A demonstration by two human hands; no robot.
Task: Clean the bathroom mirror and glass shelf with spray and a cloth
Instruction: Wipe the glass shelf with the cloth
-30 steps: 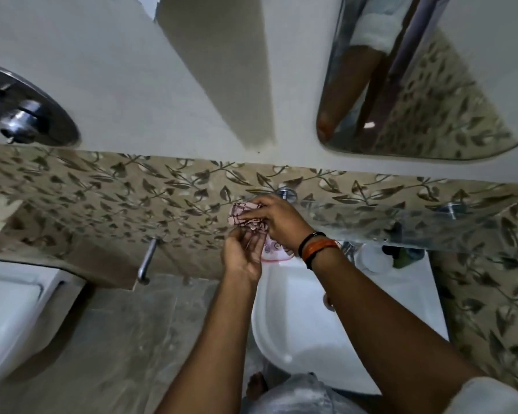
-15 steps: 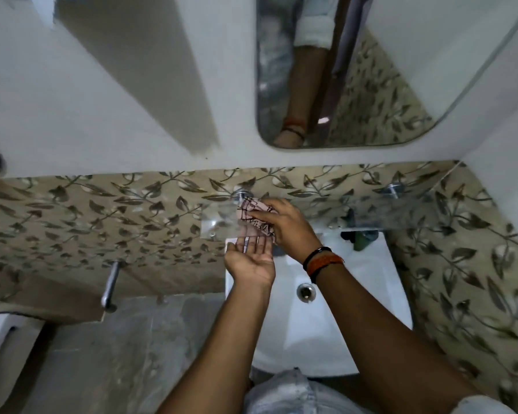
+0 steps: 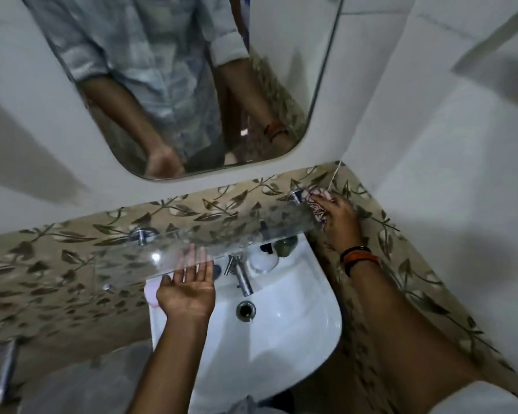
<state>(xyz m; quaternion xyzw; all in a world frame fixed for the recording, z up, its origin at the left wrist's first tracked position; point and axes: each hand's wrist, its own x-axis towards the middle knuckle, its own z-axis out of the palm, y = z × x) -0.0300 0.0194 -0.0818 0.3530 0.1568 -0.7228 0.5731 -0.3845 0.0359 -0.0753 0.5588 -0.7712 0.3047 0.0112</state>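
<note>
A clear glass shelf [image 3: 168, 252] runs along the leaf-patterned tiles above the basin. My right hand [image 3: 338, 219] presses a pink patterned cloth [image 3: 317, 201] onto the shelf's right end, beside a chrome bracket [image 3: 296, 196]. My left hand [image 3: 189, 291] is open, palm up, with its fingertips under the shelf's front edge near the middle. The rounded mirror [image 3: 174, 85] hangs on the white wall above and reflects my arms and shirt. No spray bottle is in view.
A white basin [image 3: 296, 339] sits below with a chrome tap [image 3: 241, 279] and drain [image 3: 245, 309]. A white bottle [image 3: 263, 259], a dark green one [image 3: 286, 245] and pink soap [image 3: 151, 289] sit on its rim. The side wall closes in on the right.
My right hand has slid the cloth from the shelf's left part to its right end. My left hand let go of the cloth and stayed open under the shelf. The view swung right.
</note>
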